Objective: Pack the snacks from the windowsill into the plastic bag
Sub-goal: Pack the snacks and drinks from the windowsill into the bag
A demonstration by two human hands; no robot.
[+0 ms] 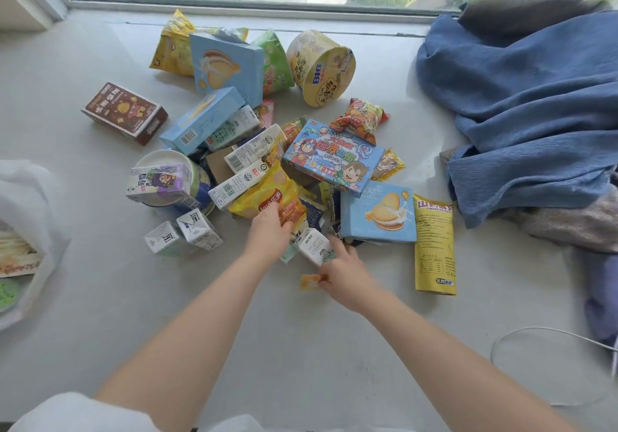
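The yellow chip bag is pinched by the left hand; the right hand apparently pinches a small carton, so the stacked cartons at ten o'clock could be toppled.

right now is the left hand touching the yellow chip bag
Touching. The head view shows the left hand with its fingers curled onto the lower edge of the yellow chip bag, no gap between them.
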